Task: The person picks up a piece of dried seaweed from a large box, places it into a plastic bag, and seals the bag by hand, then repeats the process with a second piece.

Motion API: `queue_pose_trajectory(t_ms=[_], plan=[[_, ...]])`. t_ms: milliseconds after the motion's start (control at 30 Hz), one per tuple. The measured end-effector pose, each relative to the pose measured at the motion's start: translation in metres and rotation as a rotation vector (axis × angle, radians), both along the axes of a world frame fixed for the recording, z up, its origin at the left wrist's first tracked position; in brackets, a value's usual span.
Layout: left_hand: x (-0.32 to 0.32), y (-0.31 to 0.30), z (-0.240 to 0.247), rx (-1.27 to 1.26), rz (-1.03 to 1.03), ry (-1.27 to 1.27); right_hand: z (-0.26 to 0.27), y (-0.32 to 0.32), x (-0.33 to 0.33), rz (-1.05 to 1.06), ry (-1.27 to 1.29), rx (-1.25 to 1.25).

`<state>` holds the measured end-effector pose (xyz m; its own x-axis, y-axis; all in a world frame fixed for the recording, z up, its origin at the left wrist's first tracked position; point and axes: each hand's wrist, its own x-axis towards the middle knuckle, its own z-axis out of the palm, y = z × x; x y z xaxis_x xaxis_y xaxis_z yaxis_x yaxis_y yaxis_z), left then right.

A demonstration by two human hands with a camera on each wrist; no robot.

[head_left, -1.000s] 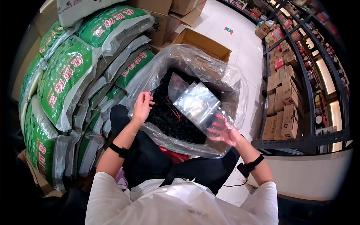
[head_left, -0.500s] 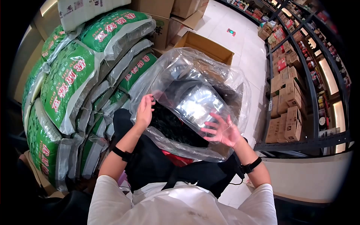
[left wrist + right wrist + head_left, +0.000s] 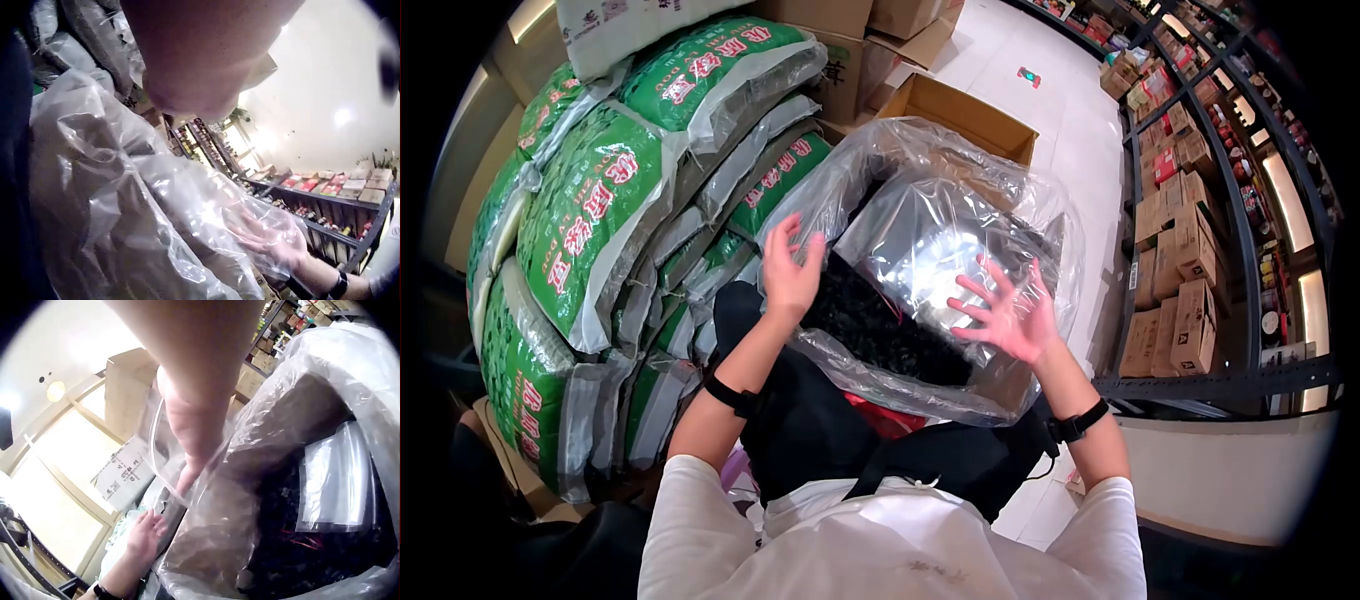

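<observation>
My right hand (image 3: 1012, 310) has its fingers spread against a large clear plastic bag (image 3: 900, 225). In the left wrist view, thin film covers this right hand (image 3: 275, 240). My left hand (image 3: 792, 268) is raised at the left side of the lined box, thumb apart from its fingers, with nothing visible in its grasp. Crumpled clear plastic liner (image 3: 855, 375) drapes over the box's rim. Inside lie black crinkled pieces (image 3: 865, 320). On them, in the right wrist view, are flat clear bags (image 3: 334, 481) and thin red ties (image 3: 300, 539).
Green printed sacks (image 3: 595, 215) are stacked at the left, topped by a white package (image 3: 635, 25). An open cardboard box (image 3: 970, 115) stands beyond the lined one. Shelving with cartons (image 3: 1180, 250) runs along the right, past a white tiled floor (image 3: 1055, 140).
The clear bag has spread out wider over the box. My left hand has turned and its thumb has moved away from the fingers. My right hand has moved slightly up and right.
</observation>
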<state>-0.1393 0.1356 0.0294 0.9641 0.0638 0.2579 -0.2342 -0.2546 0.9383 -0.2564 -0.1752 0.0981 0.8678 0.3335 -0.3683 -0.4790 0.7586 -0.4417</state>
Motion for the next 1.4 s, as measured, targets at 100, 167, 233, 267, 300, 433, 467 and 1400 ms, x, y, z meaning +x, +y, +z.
queue_pose_trajectory(t_ms=[100,167,233,267,300,433,467,1400], plan=[[-0.025,-0.021,0.033,0.156,-0.324,-0.152,-0.005,0.03,0.016,-0.093,0.093,-0.192],[-0.048,-0.037,0.047,0.265,-0.516,-0.244,-0.024,0.055,0.029,-0.124,0.093,-0.319],[-0.059,-0.052,0.039,0.368,-0.563,-0.27,-0.038,0.077,0.039,-0.086,0.127,-0.379],[-0.059,-0.056,0.033,0.375,-0.55,-0.255,-0.046,0.086,0.043,-0.052,0.14,-0.374],[-0.054,-0.055,0.023,0.377,-0.555,-0.257,-0.053,0.093,0.048,-0.018,0.152,-0.37],[-0.03,-0.035,0.01,0.648,-0.337,-0.138,-0.086,0.105,0.055,0.055,0.142,-0.312],[-0.021,-0.025,0.003,0.689,-0.315,-0.158,-0.073,0.107,0.051,0.142,0.042,-0.254],[0.0,0.03,-0.043,0.743,-0.461,-0.229,-0.279,0.088,0.033,1.215,-0.806,-1.79]])
